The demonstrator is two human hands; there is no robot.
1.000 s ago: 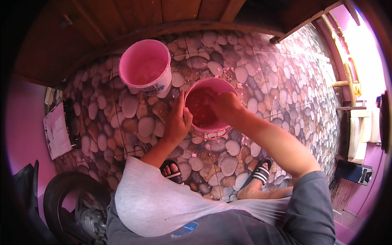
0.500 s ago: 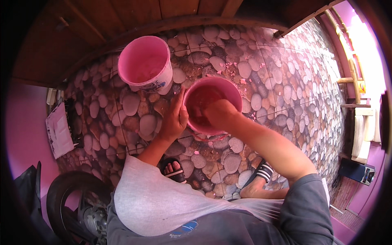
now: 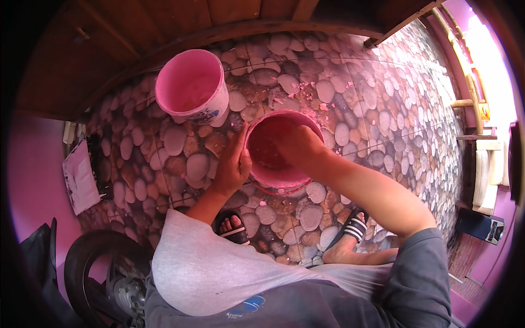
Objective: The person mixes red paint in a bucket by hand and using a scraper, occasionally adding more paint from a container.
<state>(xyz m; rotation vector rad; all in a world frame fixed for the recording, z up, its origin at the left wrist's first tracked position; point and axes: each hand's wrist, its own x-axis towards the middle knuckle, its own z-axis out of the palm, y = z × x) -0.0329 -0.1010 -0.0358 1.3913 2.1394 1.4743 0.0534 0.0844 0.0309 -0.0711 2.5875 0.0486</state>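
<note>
A pink plastic bucket (image 3: 276,164) stands upright on the pebble-patterned floor (image 3: 372,104), just in front of the person's feet, and both hands are at it. The left hand (image 3: 234,164) lies flat against the outside of the bucket's left wall, fingers spread and pointing away from the body, pressed on the wall rather than closed around anything. The right hand (image 3: 298,145) reaches over the near right rim and down inside the bucket, knuckles up; its fingers curl downward against the reddish inner wall, but they are hidden below the knuckles, so whether they grip something in there cannot be told. A second pink bucket (image 3: 191,87), lighter inside and with a white outer wall, stands upright farther off to the left, near the first but apart from it, close to the curved wooden edge (image 3: 219,33) at the top. Small pink flakes (image 3: 298,93) lie scattered on the floor between and beyond the two buckets. Both feet wear black sandals with white stripes (image 3: 355,225), the left one just below the left forearm. A dark tyre (image 3: 90,262) sits at the lower left, and a flat whitish board (image 3: 81,176) leans by the left wall.
</note>
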